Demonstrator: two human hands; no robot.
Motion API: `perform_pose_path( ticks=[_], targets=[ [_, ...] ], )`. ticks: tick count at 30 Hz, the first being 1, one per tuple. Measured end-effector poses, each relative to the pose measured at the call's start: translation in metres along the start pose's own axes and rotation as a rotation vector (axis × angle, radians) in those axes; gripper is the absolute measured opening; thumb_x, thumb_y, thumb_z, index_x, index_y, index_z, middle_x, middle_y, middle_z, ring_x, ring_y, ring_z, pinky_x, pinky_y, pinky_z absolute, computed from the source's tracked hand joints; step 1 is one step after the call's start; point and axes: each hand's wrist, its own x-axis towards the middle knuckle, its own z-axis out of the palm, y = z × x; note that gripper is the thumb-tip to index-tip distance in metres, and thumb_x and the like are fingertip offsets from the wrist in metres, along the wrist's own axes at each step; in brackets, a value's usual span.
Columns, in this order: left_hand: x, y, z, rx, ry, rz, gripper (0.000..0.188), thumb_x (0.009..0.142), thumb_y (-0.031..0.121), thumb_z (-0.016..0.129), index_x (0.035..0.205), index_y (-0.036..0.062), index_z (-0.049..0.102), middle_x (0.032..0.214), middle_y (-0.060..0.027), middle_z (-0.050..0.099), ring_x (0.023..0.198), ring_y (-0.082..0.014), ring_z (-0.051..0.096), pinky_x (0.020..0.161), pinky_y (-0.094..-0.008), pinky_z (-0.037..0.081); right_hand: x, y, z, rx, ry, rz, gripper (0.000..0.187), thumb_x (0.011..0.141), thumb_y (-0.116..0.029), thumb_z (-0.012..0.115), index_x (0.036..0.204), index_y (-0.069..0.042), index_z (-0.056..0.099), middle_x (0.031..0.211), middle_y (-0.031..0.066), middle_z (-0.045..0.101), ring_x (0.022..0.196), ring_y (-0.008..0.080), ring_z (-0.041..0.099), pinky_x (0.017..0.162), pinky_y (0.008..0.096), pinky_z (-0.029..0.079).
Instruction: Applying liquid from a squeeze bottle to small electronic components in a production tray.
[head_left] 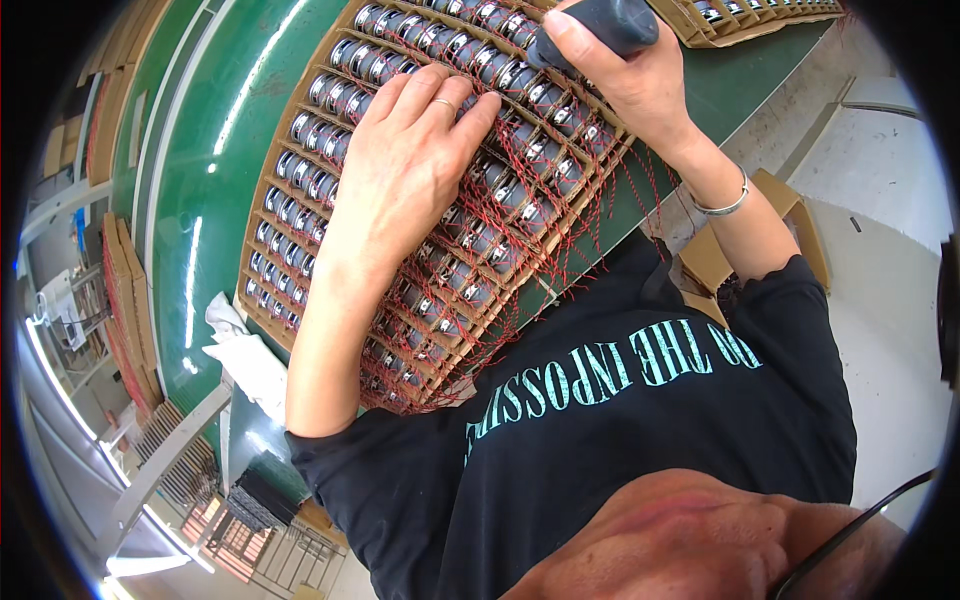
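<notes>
A cardboard tray (262,215) divided into rows holds several small silver and black cylindrical parts (350,62) with thin red wires (560,260) trailing over its near edge. My left hand (400,165), with a ring on one finger, lies flat on the parts in the tray's middle, fingers spread and pressing down. My right hand (625,75) grips a dark grey handheld tool (610,25) at the tray's far right, its tip down against the parts. A silver bracelet (725,205) circles my right wrist.
The tray rests on a green conveyor belt (190,170). A second cardboard tray (740,20) lies beyond at top right. A white rag (240,350) sits by the tray's left corner. Cardboard boxes (800,220) stand on the floor to the right. Metal racks (170,450) show lower left.
</notes>
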Motion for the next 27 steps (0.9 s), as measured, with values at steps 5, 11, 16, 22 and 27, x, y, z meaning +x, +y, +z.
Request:
perform_pose_path(
  ticks=[5, 11, 16, 22, 27],
  targets=[
    [0.000, 0.001, 0.000, 0.008, 0.003, 0.002, 0.033, 0.077, 0.008, 0.055, 0.109, 0.0057, 0.062, 0.108, -0.0102, 0.060, 0.112, -0.0255, 0.052, 0.098, -0.0381, 0.040, -0.001, 0.003, -0.001, -0.008, 0.029, 0.031, 0.012, 0.083, -0.010, 0.067, 0.078, -0.003, 0.058, 0.069, -0.0016, 0.057, 0.062, 0.0053, 0.050, 0.058, 0.0222, 0.042],
    [-0.001, 0.004, 0.000, 0.001, 0.005, -0.004, 0.033, 0.077, 0.009, 0.055, 0.110, 0.0055, 0.062, 0.108, -0.0102, 0.060, 0.111, -0.0251, 0.052, 0.097, -0.0382, 0.040, -0.003, -0.003, -0.002, 0.004, -0.001, 0.034, 0.013, 0.084, -0.011, 0.067, 0.078, -0.004, 0.058, 0.069, -0.0022, 0.056, 0.062, 0.0055, 0.051, 0.058, 0.0222, 0.043],
    [-0.005, 0.020, -0.019, 0.005, 0.001, 0.023, 0.035, 0.076, 0.009, 0.055, 0.110, 0.0031, 0.059, 0.111, -0.0105, 0.058, 0.109, -0.0250, 0.053, 0.096, -0.0387, 0.041, -0.010, 0.005, -0.005, 0.154, 0.100, -0.036, 0.007, 0.084, -0.006, 0.064, 0.082, -0.002, 0.059, 0.073, 0.0015, 0.059, 0.066, 0.0086, 0.056, 0.062, 0.0236, 0.046],
    [-0.047, 0.062, -0.069, -0.195, 0.030, -0.099, 0.042, 0.066, -0.001, 0.058, 0.106, 0.0080, 0.066, 0.112, -0.0084, 0.061, 0.101, -0.0272, 0.057, 0.089, -0.0391, 0.047, -0.023, 0.008, -0.014, 0.207, 0.094, -0.010, 0.007, 0.082, -0.004, 0.065, 0.084, 0.000, 0.060, 0.075, 0.0045, 0.062, 0.067, 0.0115, 0.059, 0.063, 0.0257, 0.047],
    [-0.104, 0.050, -0.090, 0.034, 0.307, -0.474, 0.037, 0.063, -0.011, 0.059, 0.095, 0.0024, 0.070, 0.097, -0.0137, 0.066, 0.091, -0.0296, 0.061, 0.080, -0.0375, 0.049, -0.019, 0.009, -0.014, 0.016, 0.035, -0.099, 0.007, 0.078, -0.004, 0.069, 0.080, -0.001, 0.062, 0.073, 0.0040, 0.062, 0.065, 0.0115, 0.057, 0.061, 0.0261, 0.045]
  ],
)
